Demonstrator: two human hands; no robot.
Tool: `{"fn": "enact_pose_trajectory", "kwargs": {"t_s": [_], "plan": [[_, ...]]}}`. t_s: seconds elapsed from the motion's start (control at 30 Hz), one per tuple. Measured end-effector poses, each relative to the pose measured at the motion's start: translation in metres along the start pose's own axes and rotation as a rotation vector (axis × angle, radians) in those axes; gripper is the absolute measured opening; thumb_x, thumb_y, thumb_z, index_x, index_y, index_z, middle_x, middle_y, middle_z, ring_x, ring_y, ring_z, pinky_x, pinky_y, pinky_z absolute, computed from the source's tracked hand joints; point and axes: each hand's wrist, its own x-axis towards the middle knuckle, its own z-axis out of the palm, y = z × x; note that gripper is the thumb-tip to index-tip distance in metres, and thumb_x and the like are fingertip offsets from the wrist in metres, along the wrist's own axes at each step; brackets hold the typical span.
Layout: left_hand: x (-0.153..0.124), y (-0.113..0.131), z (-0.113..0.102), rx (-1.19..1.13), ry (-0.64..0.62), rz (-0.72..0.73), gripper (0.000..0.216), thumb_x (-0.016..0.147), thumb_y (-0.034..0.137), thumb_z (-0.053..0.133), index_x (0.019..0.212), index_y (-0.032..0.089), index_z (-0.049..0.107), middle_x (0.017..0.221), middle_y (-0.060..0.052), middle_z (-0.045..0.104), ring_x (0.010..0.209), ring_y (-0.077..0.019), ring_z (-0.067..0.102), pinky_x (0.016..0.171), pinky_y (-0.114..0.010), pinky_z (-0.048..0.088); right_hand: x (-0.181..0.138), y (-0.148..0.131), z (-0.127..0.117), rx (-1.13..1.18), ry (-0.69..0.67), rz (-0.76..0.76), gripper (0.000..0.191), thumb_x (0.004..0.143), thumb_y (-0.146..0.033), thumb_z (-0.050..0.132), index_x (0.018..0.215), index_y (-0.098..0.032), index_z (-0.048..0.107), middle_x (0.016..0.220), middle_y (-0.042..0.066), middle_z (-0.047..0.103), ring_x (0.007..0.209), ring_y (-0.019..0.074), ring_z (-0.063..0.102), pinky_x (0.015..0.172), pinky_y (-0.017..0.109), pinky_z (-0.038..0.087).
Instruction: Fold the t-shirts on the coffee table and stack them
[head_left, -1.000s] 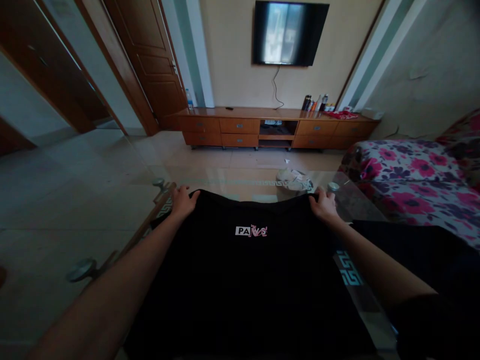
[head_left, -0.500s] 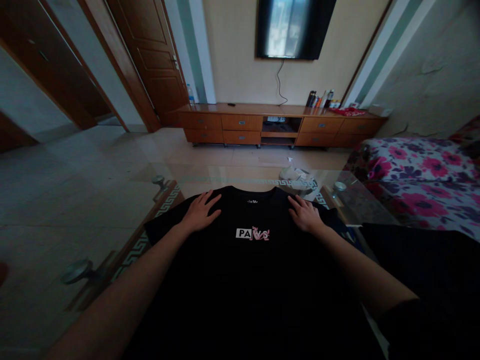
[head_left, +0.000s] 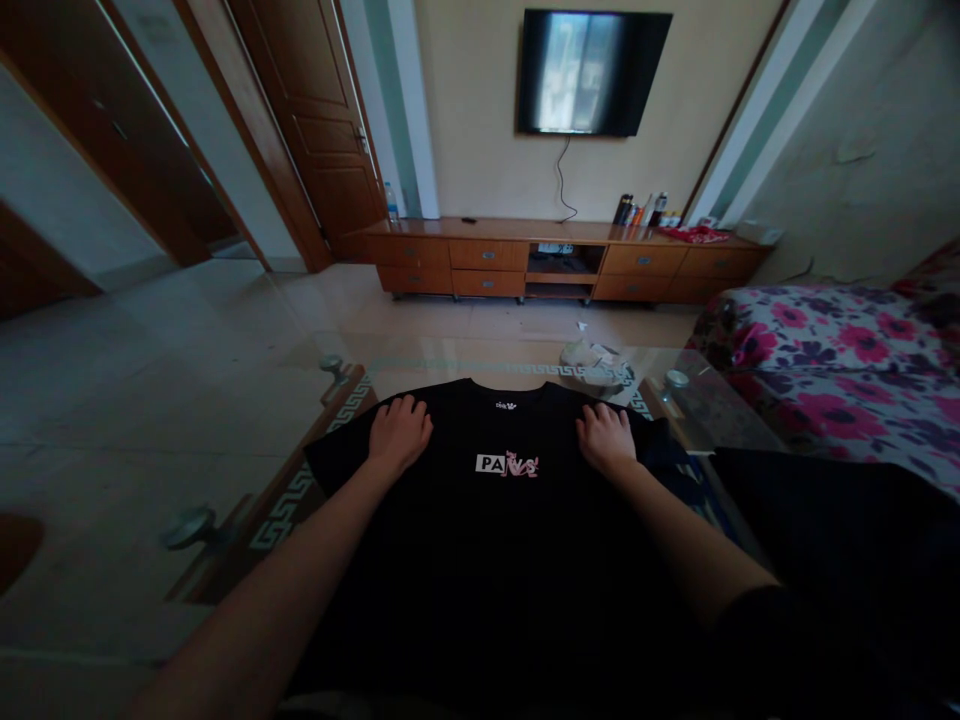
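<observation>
one black t-shirt (head_left: 510,540), short-sleeved, spread flat
under the left hand (head_left: 401,435) and right hand (head_left: 606,437), both half-curled on its shoulders, pinching or not i cannot tell; one white-and-pink print (head_left: 508,464) between them, one glass table (head_left: 450,352) below.

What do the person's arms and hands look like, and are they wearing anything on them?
The bare left hand and bare right hand have no gloves, and I can see no rings, watch or bracelet. The left forearm is bare as far as the picture shows. The right forearm is bare too, up to a dark, plain-looking cloth sleeve.
</observation>
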Motion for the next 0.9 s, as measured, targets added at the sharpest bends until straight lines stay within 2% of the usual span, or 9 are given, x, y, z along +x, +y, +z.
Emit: {"fn": "enact_pose_trajectory", "kwargs": {"t_s": [0.1, 0.23, 0.37, 0.43, 0.57, 0.63, 0.7, 0.8, 0.9], "plan": [[-0.026, 0.01, -0.019, 0.007, -0.007, 0.016, 0.047, 0.101, 0.04, 0.033, 0.123, 0.015, 0.066, 0.123, -0.02, 0.064, 0.12, -0.0349, 0.057, 0.109, -0.051, 0.036, -0.024, -0.014, -0.007, 0.004, -0.036, -0.011, 0.058, 0.104, -0.045, 0.033, 0.151, -0.014, 0.046, 0.157, 0.019, 0.041, 0.148, 0.0354, 0.03, 0.12, 0.053, 0.02], [-0.074, 0.021, -0.03, -0.013, -0.002, -0.021, 0.049, 0.1, 0.042, 0.038, 0.135, 0.017, 0.061, 0.14, -0.017, 0.059, 0.137, -0.0325, 0.048, 0.121, -0.048, 0.023, -0.074, -0.039, -0.015, 0.05, -0.047, -0.009, 0.064, 0.103, -0.051, 0.033, 0.157, -0.016, 0.039, 0.169, 0.016, 0.018, 0.154, 0.0355, 0.018, 0.122, 0.051, 0.02], [-0.121, 0.022, -0.033, -0.026, -0.02, -0.065, 0.061, 0.099, 0.048, 0.037, 0.147, 0.014, 0.053, 0.157, -0.019, 0.045, 0.148, -0.0345, 0.036, 0.123, -0.048, 0.019, -0.124, -0.05, -0.022, 0.086, -0.096, 0.036, 0.066, 0.102, -0.055, 0.033, 0.158, -0.021, 0.039, 0.17, 0.012, 0.016, 0.155, 0.0359, 0.016, 0.122, 0.053, 0.019], [-0.139, 0.018, -0.036, -0.031, -0.053, -0.095, 0.064, 0.099, 0.052, 0.036, 0.151, 0.018, 0.049, 0.159, -0.018, 0.042, 0.149, -0.0349, 0.035, 0.122, -0.051, 0.02, -0.143, -0.049, -0.023, 0.094, -0.122, 0.027, 0.067, 0.102, -0.056, 0.031, 0.16, -0.023, 0.035, 0.17, 0.01, 0.018, 0.156, 0.0336, 0.016, 0.123, 0.052, 0.016], [-0.164, 0.009, -0.047, -0.048, -0.119, -0.132, 0.062, 0.099, 0.055, 0.036, 0.154, 0.029, 0.045, 0.162, -0.012, 0.04, 0.15, -0.0329, 0.033, 0.121, -0.054, 0.021, -0.164, -0.044, -0.028, 0.088, -0.126, -0.011, 0.067, 0.103, -0.056, 0.028, 0.162, -0.024, 0.03, 0.17, 0.009, 0.018, 0.157, 0.0291, 0.013, 0.125, 0.05, 0.011], [-0.171, 0.004, -0.053, -0.066, -0.123, -0.176, 0.061, 0.1, 0.053, 0.033, 0.153, 0.029, 0.045, 0.162, -0.013, 0.04, 0.15, -0.0323, 0.034, 0.121, -0.054, 0.022, -0.168, -0.044, -0.031, 0.085, -0.13, -0.009, 0.067, 0.103, -0.056, 0.027, 0.162, -0.025, 0.03, 0.17, 0.008, 0.017, 0.157, 0.0282, 0.012, 0.125, 0.05, 0.011], [-0.175, -0.003, -0.059, -0.076, -0.077, -0.288, 0.063, 0.1, 0.051, 0.029, 0.153, 0.022, 0.045, 0.159, -0.018, 0.041, 0.149, -0.0338, 0.035, 0.119, -0.054, 0.024, -0.17, -0.045, -0.035, 0.086, -0.143, -0.001, 0.067, 0.103, -0.056, 0.027, 0.162, -0.026, 0.03, 0.17, 0.007, 0.017, 0.157, 0.028, 0.011, 0.125, 0.05, 0.011], [-0.175, -0.023, -0.068, -0.084, 0.024, -0.624, 0.071, 0.097, 0.053, 0.029, 0.15, 0.008, 0.045, 0.151, -0.03, 0.045, 0.141, -0.0423, 0.041, 0.11, -0.06, 0.034, -0.171, -0.048, -0.04, 0.095, -0.16, 0.003, 0.068, 0.103, -0.056, 0.027, 0.162, -0.024, 0.03, 0.171, 0.008, 0.015, 0.157, 0.0288, 0.011, 0.125, 0.05, 0.01], [-0.172, -0.048, -0.074, -0.12, -0.021, -0.909, 0.076, 0.09, 0.061, 0.038, 0.138, 0.005, 0.053, 0.141, -0.036, 0.05, 0.135, -0.0504, 0.043, 0.098, -0.067, 0.04, -0.171, -0.049, -0.041, 0.092, -0.164, 0.017, 0.067, 0.103, -0.055, 0.027, 0.162, -0.024, 0.03, 0.171, 0.008, 0.015, 0.157, 0.029, 0.01, 0.125, 0.051, 0.01]]}}
